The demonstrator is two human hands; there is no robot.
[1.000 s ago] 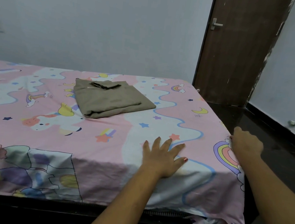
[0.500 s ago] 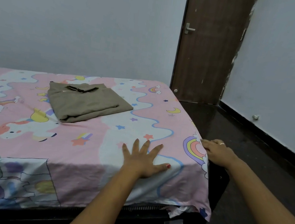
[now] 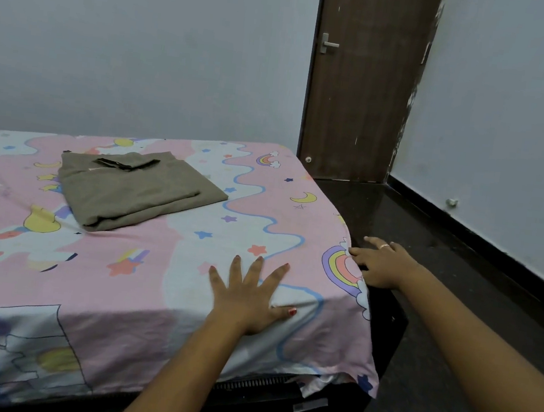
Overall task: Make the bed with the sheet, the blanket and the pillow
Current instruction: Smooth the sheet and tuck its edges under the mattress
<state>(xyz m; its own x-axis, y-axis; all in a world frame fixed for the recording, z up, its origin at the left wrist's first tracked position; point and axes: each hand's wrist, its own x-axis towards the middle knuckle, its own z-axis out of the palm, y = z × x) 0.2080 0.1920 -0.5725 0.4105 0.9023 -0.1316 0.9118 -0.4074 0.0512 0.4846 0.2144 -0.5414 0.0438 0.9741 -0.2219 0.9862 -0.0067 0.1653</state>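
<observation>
A pink sheet [image 3: 162,261] printed with rainbows, stars and unicorns covers the bed and hangs over its near edge. A folded olive-brown blanket [image 3: 137,188] lies on the sheet toward the back left. My left hand [image 3: 248,296] presses flat on the sheet near the front right corner, fingers spread. My right hand [image 3: 384,262] rests at the bed's right edge beside the rainbow print, fingers extended and touching the sheet's edge. No pillow is in view.
A dark bed frame [image 3: 382,323] shows under the sheet at the right corner. A brown door [image 3: 363,80] stands behind the bed's far right corner. Dark floor [image 3: 444,259] runs along the right side up to the white wall.
My right hand has opened from a closed grip at the sheet's edge to extended fingers and slid slightly along the edge. The left hand stays flat. The view has shifted right.
</observation>
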